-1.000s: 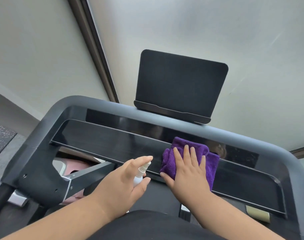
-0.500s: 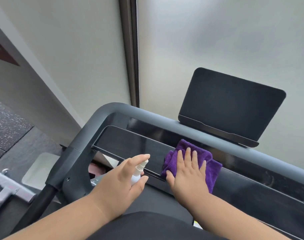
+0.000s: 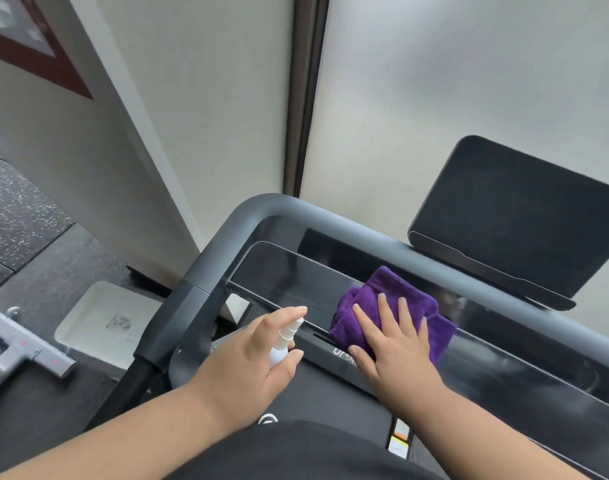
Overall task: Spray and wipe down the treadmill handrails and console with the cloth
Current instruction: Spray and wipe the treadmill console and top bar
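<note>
Purple cloth (image 3: pixel 393 308), folded and bunched, lies on the glossy black console (image 3: pixel 289 282) panel. It sits directly under the right hand (image 3: pixel 395 344); that grip is flat, fingers spread and pressing down on the cloth, not curled around it. Cloth edges show beyond the fingertips on the far side and off to the right of the palm.

Left of that grip, just beside it but apart: left hand (image 3: pixel 247 362), clenched around a small white spray bottle (image 3: pixel 284 342). Index finger lies over the nozzle top, thumb under the bottle's rounded body. Nozzle points toward the console, near the cloth's left edge.

Beyond both grips: grey handrail (image 3: pixel 233 230) frame curving round the console's far-left corner. Dark tablet holder (image 3: pixel 514 216) stands upright on the frame, far right of the cloth.

Well left of the left grip, on the floor: pale square tray (image 3: pixel 98 320) and a grey metal piece (image 3: pixel 22 344).
</note>
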